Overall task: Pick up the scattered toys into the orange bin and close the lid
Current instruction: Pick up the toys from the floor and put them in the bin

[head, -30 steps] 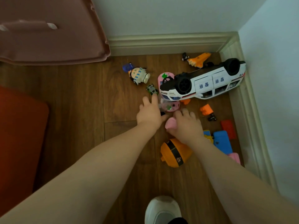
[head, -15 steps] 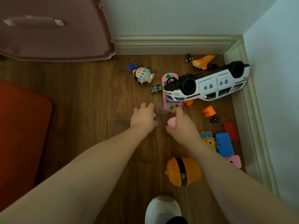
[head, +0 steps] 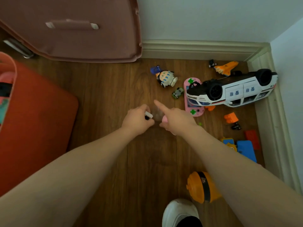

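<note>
My left hand (head: 138,119) is curled round a small white-and-black toy (head: 148,115) over the wood floor. My right hand (head: 175,119) grips a small pink toy (head: 164,119), with the index finger pointing out. The orange bin (head: 37,122) stands at the left, its rim at the frame edge, with its pinkish lid (head: 78,30) leaning up behind it. Toys lie scattered to the right: a cartoon figure (head: 165,78), a tiny green car (head: 177,92), a pink game console (head: 193,97), an overturned white police car (head: 232,90), an orange shuttle (head: 227,68) and an orange round toy (head: 202,187).
Orange (head: 231,117), red (head: 252,139) and blue (head: 246,150) blocks lie along the right baseboard (head: 268,128). Walls meet in the corner at the back right. My white shoe (head: 180,212) stands at the bottom edge.
Both hands have drawn back from the pink console and moved left toward the bin, each holding a small toy. The view has swung left, bringing the bin into sight.
</note>
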The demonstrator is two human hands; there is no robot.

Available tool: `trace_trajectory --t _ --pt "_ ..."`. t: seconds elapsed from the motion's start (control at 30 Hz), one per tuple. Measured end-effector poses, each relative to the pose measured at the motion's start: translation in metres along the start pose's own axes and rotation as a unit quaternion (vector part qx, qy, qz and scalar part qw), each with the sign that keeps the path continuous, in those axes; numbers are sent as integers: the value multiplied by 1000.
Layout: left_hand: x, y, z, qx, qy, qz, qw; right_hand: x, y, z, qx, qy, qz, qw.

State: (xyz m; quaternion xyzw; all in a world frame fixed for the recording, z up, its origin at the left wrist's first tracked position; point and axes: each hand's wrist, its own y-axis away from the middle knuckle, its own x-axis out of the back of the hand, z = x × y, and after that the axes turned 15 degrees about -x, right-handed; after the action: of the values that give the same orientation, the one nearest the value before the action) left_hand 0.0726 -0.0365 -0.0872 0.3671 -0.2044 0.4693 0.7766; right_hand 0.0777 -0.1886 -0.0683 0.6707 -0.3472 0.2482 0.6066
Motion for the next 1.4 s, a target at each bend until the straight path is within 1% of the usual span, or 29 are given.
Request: trace_trajectory --t 0.07,0.13,0.2,0.27,0.33,0.37,0.47,0.5,0.53,0.6,0.63,0.67,0.73,0.77,0.8,0.83,0.9,0.93,1.0,1.07,1.1,1.13,1.17,1.2,1.23,1.27,1.3,1.33,1.4 --pt "5 5 -6 10 19 5 1000 5 -4 -11 10 39 -31 999" --pt "10 10 -14 16 30 11 999 5 -4 -19 -19 30 -43 998" --pt "15 15 -19 32 56 12 998 -2 -1 -19 -62 -35 -87 994" --pt "21 20 -20 56 121 17 991 -12 3 -16 -98 -145 -134 975" --pt "30 26 -14 80 217 38 972 -12 9 -16 -119 -274 -153 942" --pt "37 29 -7 92 252 44 962 -8 12 -18 -127 -341 -156 918" --pt "70 44 9 119 314 41 941 14 29 -40 -152 -487 -140 849" --pt "84 51 13 112 329 30 937 22 35 -51 -156 -512 -135 834" --pt "98 58 17 95 336 16 937 32 40 -62 -152 -525 -130 827" --pt "128 74 22 38 343 2 939 51 52 -86 -110 -519 -109 840" --pt "143 83 21 1 348 8 938 61 58 -100 -78 -518 -99 846" --pt "163 96 17 -42 346 31 937 73 67 -120 -43 -519 -90 849" --pt "197 118 4 -119 300 97 942 97 81 -154 16 -518 -75 852" --pt "212 129 -4 -138 267 141 943 108 87 -173 42 -505 -69 860" --pt "225 139 -15 -139 241 192 941 118 91 -192 65 -494 -66 864" --pt "235 148 -28 -124 231 249 933 124 92 -212 87 -490 -60 865" --pt "254 169 -60 -71 245 353 900 126 93 -260 123 -493 -38 861" --pt "260 176 -74 -43 253 389 885 123 93 -281 136 -489 -20 861" --pt "268 190 -105 -2 248 426 870 106 89 -323 153 -454 5 877" --pt "270 197 -129 22 243 433 867 87 82 -352 150 -411 4 899" --pt "270 199 -138 28 239 434 868 79 77 -363 143 -373 0 917" --pt "272 204 -150 32 232 432 871 68 71 -375 138 -306 11 942" --pt "272 205 -157 34 217 422 880 59 65 -380 131 -211 41 968" --pt "271 205 -162 37 199 403 893 52 60 -382 126 -107 82 983" --pt "270 205 -168 40 180 383 905 45 59 -382 127 -7 117 985" --pt "270 205 -173 42 161 366 915 38 59 -382 133 77 133 979" --pt "268 202 -177 41 141 359 922 32 58 -379 140 139 131 972" --pt "266 200 -178 41 123 360 924 27 59 -374 145 177 122 966" --pt "262 194 -183 55 92 370 923 22 57 -371 140 196 105 965"
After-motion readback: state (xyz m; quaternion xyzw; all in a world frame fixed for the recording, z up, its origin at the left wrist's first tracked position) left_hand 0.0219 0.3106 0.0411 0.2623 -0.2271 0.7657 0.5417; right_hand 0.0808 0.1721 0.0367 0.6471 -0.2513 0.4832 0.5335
